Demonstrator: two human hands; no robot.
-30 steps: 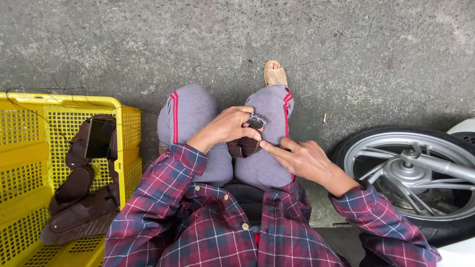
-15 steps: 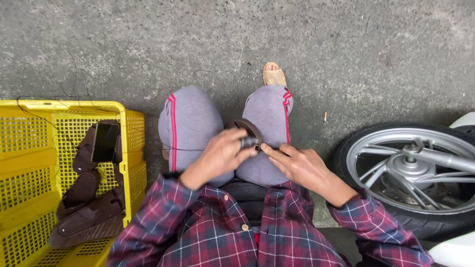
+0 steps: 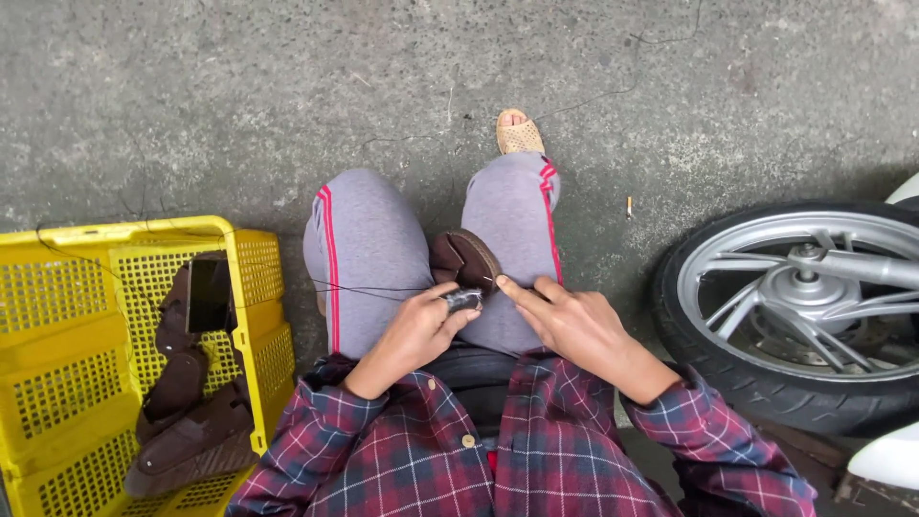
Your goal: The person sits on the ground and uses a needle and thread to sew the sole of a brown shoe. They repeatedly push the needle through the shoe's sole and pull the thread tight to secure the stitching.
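I sit with my knees in grey trousers with red side stripes. A brown leather piece (image 3: 464, 260) rests on my right thigh. My left hand (image 3: 414, 335) pinches a small dark part (image 3: 463, 301) of it, and a thin dark thread (image 3: 369, 287) runs left from there across my left thigh. My right hand (image 3: 565, 325) lies on my right thigh, its fingertips pinched at the edge of the leather piece; whether a needle is held there is too small to tell.
A yellow plastic crate (image 3: 86, 335) stands at my left with several brown leather pieces (image 3: 182, 421) and a dark phone (image 3: 208, 294) in it. A motorbike wheel (image 3: 804, 306) stands at my right. The ground is rough concrete (image 3: 287, 96). My sandalled foot (image 3: 519, 132) points forward.
My left hand dropped from above my knees to my lap, and the leather piece turned on my right thigh. My right hand moved slightly closer to it. A thread now stretches leftward.
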